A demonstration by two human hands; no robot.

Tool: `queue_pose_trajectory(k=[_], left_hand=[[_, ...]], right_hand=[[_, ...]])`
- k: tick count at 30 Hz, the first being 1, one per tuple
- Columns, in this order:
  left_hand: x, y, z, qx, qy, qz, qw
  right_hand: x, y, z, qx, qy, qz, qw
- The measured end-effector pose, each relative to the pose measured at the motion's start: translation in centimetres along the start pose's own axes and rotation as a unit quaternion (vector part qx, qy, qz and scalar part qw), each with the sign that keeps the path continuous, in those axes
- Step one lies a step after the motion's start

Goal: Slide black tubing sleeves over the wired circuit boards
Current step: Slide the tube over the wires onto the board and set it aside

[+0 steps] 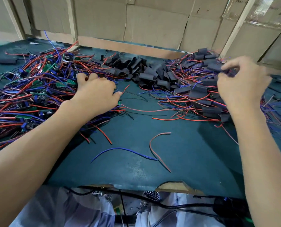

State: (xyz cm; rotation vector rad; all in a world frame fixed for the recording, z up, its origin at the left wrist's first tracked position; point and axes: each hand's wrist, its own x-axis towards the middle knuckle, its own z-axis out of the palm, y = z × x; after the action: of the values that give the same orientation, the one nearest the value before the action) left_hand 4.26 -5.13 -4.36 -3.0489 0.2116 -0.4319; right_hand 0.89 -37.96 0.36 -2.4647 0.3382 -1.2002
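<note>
Black tubing sleeves (146, 74) lie heaped at the back of the green surface (153, 161), between two tangles. On the right sit the sleeved boards (200, 92), a fair pile already done; on the left the bare circuit boards (38, 89) still wait (the larger heap, by my eye). The left hand (95, 94) reaches into those wires, its grip hidden from me. The right hand (241, 86) pinches a sleeved piece (216, 67) over the finished pile.

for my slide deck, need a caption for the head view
Left hand reaches into bare wired boards; right hand over the sleeved pile.
</note>
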Motion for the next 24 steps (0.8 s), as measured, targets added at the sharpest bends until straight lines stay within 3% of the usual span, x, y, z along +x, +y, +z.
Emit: queue_pose_trajectory(k=[4, 11, 13, 15, 18, 21, 24], left_hand=[[-0.1, -0.1, -0.2, -0.038, 0.028, 0.021, 0.999], [-0.7, 0.0, 0.0, -0.148, 0.149, 0.076, 0.975], [-0.9, -0.4, -0.6, -0.186, 0.121, 0.136, 0.966], [-1.2, -0.8, -1.4, -0.258, 0.014, 0.235, 0.937], [-1.2, -1.2, -2.1, -0.252, -0.095, 0.26, 0.927], [-1.1, -1.2, -2.2, -0.235, -0.082, 0.245, 0.937], [-1.4, -1.0, -2.0, -0.218, 0.033, 0.316, 0.923]], right_hand=[[-0.6, -0.8, 0.5, -0.087, -0.082, 0.083, 0.989], [-1.8, -2.6, 0.7, -0.051, -0.034, 0.033, 0.998], [-2.2, -3.0, 0.6, -0.003, -0.015, -0.004, 1.0], [-2.6, -3.5, 0.6, 0.04, -0.007, -0.044, 0.998], [-3.3, -4.4, 0.8, 0.081, -0.008, -0.083, 0.993], [-4.0, -5.2, 1.1, 0.122, 0.012, -0.112, 0.986], [-4.3, -5.4, 1.4, 0.186, -0.006, -0.159, 0.97]])
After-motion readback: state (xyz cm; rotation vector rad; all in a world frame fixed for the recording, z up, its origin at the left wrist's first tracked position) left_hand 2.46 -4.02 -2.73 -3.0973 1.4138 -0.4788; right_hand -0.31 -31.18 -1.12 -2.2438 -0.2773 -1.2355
